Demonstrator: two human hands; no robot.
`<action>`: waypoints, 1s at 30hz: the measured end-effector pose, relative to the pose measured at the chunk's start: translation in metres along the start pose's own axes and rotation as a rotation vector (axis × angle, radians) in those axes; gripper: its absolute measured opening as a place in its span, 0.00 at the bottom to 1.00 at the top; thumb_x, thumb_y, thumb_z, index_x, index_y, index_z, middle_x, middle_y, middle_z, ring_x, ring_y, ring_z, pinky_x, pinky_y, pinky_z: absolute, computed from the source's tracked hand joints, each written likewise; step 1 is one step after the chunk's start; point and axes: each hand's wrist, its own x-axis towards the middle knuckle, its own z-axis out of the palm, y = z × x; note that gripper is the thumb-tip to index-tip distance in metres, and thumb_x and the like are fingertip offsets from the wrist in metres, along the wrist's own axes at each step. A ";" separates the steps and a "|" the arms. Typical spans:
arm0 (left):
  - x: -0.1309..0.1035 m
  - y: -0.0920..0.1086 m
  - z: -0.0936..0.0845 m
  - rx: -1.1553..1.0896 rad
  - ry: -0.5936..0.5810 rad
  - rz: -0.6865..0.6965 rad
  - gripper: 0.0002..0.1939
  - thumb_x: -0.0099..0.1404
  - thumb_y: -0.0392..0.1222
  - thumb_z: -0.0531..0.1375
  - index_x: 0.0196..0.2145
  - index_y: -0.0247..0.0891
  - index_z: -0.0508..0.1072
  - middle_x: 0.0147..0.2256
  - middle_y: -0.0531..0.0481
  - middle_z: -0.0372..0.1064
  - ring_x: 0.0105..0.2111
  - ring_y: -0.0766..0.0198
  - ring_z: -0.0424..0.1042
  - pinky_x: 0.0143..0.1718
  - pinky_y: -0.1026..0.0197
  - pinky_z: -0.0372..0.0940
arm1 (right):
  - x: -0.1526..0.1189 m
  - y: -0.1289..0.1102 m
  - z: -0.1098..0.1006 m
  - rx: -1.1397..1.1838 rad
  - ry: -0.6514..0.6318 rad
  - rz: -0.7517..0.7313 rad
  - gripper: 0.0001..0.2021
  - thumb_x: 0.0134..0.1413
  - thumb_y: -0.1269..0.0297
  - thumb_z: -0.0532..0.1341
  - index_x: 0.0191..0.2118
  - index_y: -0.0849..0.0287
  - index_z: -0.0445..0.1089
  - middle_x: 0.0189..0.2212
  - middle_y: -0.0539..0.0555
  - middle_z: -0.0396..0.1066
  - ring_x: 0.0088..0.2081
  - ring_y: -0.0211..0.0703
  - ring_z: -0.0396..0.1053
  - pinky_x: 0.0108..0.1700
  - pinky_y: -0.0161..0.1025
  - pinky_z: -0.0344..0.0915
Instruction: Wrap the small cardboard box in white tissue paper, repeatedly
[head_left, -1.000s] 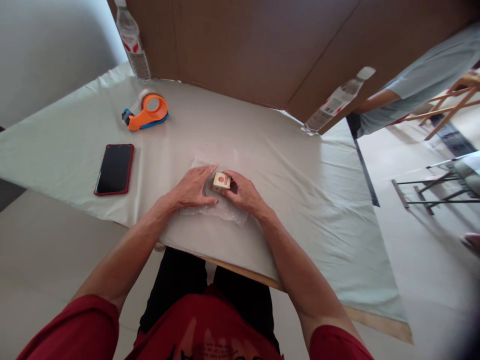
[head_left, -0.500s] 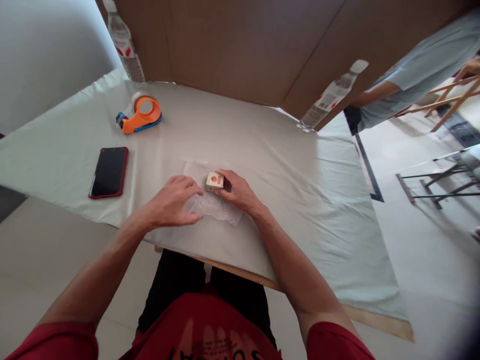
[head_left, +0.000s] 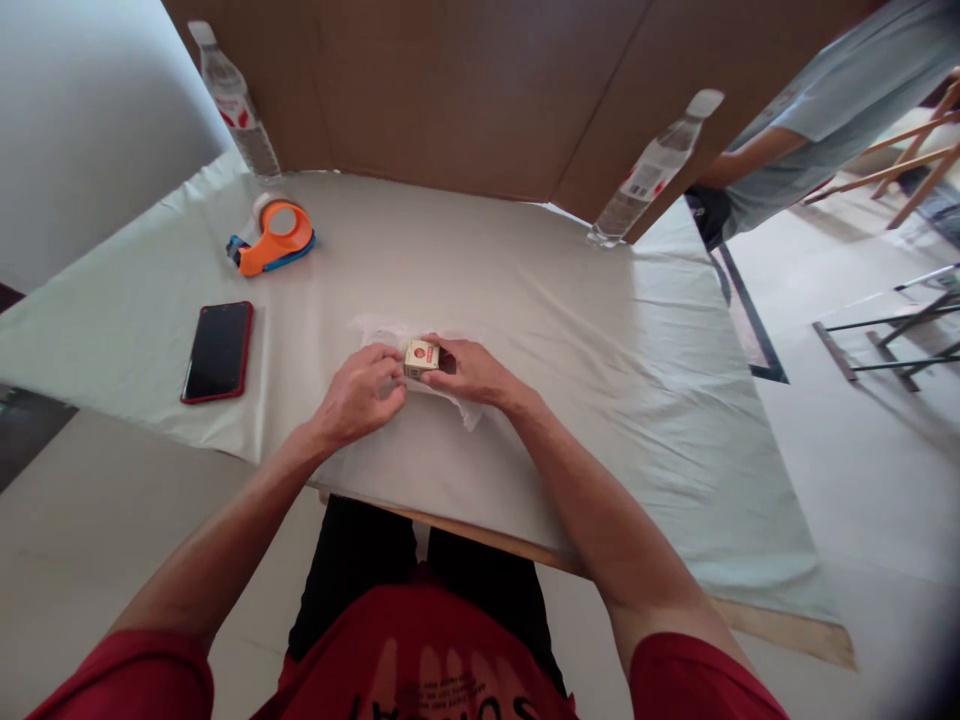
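A small cream cardboard box (head_left: 421,355) with red print on top rests on a sheet of clear bubble wrap (head_left: 466,410). My right hand (head_left: 476,372) grips the box from its right side, fingers behind and thumb in front. At the box's left, my left hand (head_left: 365,392) has its fingers curled and thumb bent in, pinching the near left part of the wrap. Its fingertips come close to the box; whether they touch it is hard to see. Part of the wrap is hidden under the box and both hands.
On the cloth-covered table (head_left: 510,480) lie a phone (head_left: 217,352) in a red case and an orange tape dispenser (head_left: 274,240). Water bottles stand at the back left (head_left: 236,110) and back right (head_left: 649,175), before a cardboard panel (head_left: 450,90). A person (head_left: 817,130) is beyond it.
My left hand has closed in toward the box and its fingers have drawn together. The near edge of the bubble wrap has been lifted back toward the box. The view has shifted slightly.
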 end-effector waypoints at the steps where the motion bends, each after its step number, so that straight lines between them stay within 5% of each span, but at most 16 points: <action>1: 0.007 0.001 -0.001 -0.042 0.003 -0.048 0.04 0.60 0.37 0.57 0.32 0.39 0.73 0.48 0.41 0.75 0.44 0.55 0.75 0.41 0.55 0.71 | 0.002 -0.001 -0.006 0.010 -0.038 0.003 0.21 0.58 0.56 0.63 0.55 0.57 0.74 0.46 0.56 0.79 0.44 0.50 0.75 0.49 0.44 0.68; 5: 0.034 0.004 0.000 -0.123 0.010 -0.153 0.04 0.57 0.40 0.58 0.28 0.38 0.72 0.47 0.41 0.76 0.45 0.54 0.75 0.37 0.58 0.69 | 0.008 0.004 -0.027 0.196 -0.116 0.051 0.22 0.67 0.45 0.53 0.51 0.54 0.76 0.52 0.56 0.76 0.53 0.52 0.72 0.55 0.47 0.67; 10: 0.047 0.001 0.010 -0.284 0.006 -0.327 0.08 0.57 0.45 0.61 0.28 0.38 0.71 0.43 0.44 0.80 0.40 0.56 0.76 0.44 0.56 0.68 | 0.006 0.028 -0.037 0.593 -0.200 0.171 0.34 0.61 0.35 0.55 0.61 0.55 0.68 0.57 0.61 0.74 0.54 0.54 0.73 0.52 0.49 0.70; 16: 0.047 -0.004 0.015 -0.474 0.002 -0.442 0.11 0.56 0.49 0.63 0.27 0.37 0.73 0.39 0.46 0.80 0.37 0.60 0.75 0.41 0.59 0.67 | 0.004 0.029 -0.036 0.581 -0.162 0.125 0.27 0.47 0.48 0.72 0.50 0.57 0.74 0.50 0.57 0.77 0.52 0.50 0.73 0.54 0.46 0.67; 22: 0.048 -0.003 0.014 -0.469 -0.001 -0.439 0.12 0.56 0.50 0.64 0.28 0.38 0.73 0.35 0.47 0.79 0.35 0.61 0.74 0.38 0.60 0.67 | 0.010 0.030 -0.021 0.622 -0.049 0.224 0.19 0.41 0.52 0.74 0.37 0.57 0.74 0.41 0.53 0.79 0.39 0.43 0.74 0.40 0.39 0.69; 30: 0.044 -0.006 0.016 -0.539 0.017 -0.430 0.13 0.56 0.50 0.64 0.28 0.37 0.72 0.34 0.47 0.78 0.33 0.63 0.72 0.35 0.62 0.66 | 0.007 0.029 -0.016 0.677 -0.021 0.216 0.17 0.40 0.55 0.73 0.24 0.59 0.68 0.45 0.57 0.79 0.44 0.45 0.75 0.43 0.38 0.68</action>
